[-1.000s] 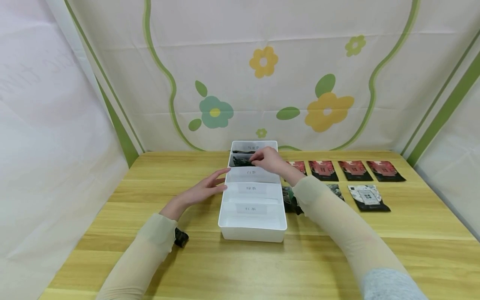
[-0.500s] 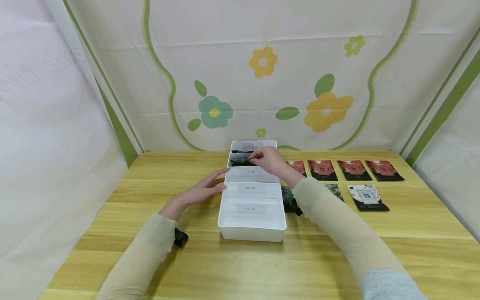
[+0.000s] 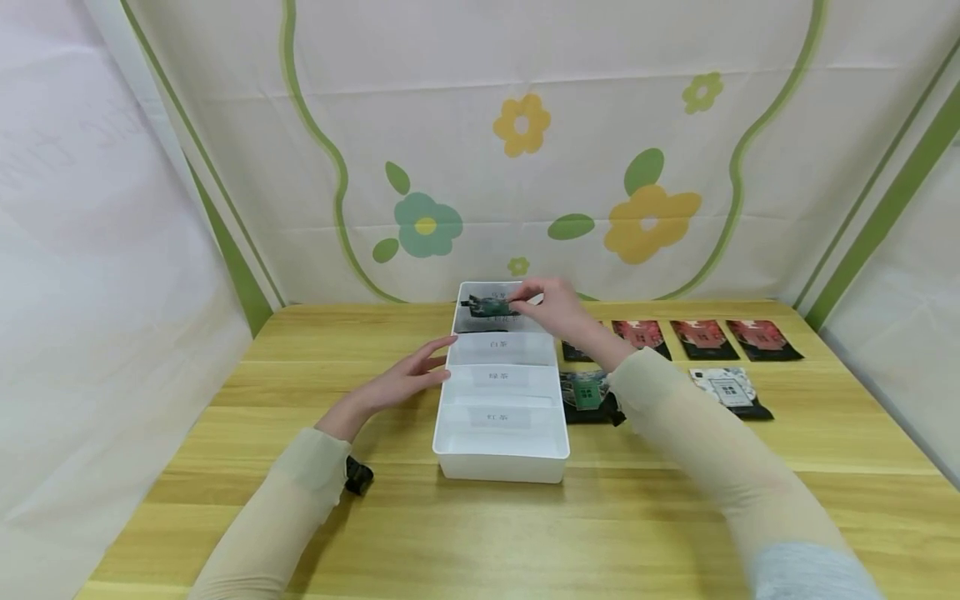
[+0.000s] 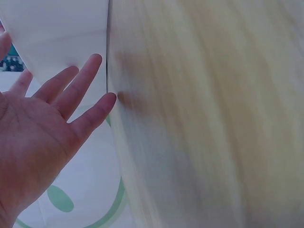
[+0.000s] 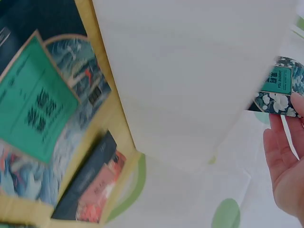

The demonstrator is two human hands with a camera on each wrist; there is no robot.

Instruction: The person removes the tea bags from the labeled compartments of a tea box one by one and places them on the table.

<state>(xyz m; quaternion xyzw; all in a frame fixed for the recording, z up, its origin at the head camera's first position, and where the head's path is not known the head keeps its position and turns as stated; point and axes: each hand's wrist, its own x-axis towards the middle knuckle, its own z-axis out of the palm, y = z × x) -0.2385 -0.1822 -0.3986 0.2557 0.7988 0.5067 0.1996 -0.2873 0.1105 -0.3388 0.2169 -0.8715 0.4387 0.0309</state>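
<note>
A long white box (image 3: 498,468) with labelled compartments stands at the middle of the table. Over its far end, my right hand (image 3: 558,312) pinches the right end of a dark tea sachet (image 3: 491,307) with a green label. White flowers and the words "JASMINE TEA" show on this sachet (image 5: 281,78) in the right wrist view. Below it, a dark edge of something (image 3: 482,332) pokes up inside the box. My left hand (image 3: 403,379) is at the box's left side, its fingers extended with the tips right at the rim; the palm shows in the left wrist view.
Right of the box lies a row of red-and-black sachets (image 3: 703,340), one partly behind my right forearm. Nearer are a green-labelled sachet (image 3: 588,393) and a white-and-black one (image 3: 729,390). A flower-printed cloth (image 3: 420,125) rises behind the table (image 3: 315,533).
My right hand has raised the sachet from inside the far part of the box to above it, and its label now shows. The left hand keeps its place.
</note>
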